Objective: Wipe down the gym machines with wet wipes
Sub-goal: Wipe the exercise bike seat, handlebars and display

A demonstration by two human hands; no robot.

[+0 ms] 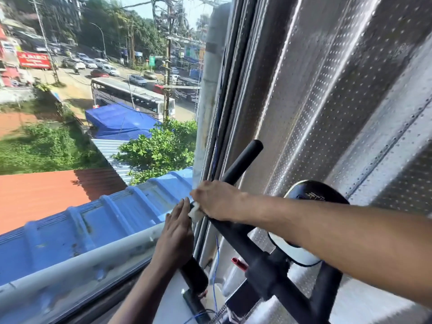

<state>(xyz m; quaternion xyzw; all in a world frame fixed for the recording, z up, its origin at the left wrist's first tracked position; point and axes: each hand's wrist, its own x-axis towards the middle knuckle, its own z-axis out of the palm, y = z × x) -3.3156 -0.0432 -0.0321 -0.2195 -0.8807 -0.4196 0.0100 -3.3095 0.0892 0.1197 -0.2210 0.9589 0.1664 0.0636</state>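
wiping step in hand: at lower centre the right hand [216, 201] clamps its fingers on the wet wipe [196, 212] against the black handlebar [236, 170]; left hand [178, 226] fingers straight, together. next, probably slide along the bar.

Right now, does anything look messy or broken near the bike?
Yes. A thin blue wire dangles loose by the window frame, below the right hand wiping the black handlebar with a white wipe. Nothing looks broken.

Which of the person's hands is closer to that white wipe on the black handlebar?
Right. The right hand grips the white wipe against the black handlebar; the left hand lies flat just beside it, lower on the bar.
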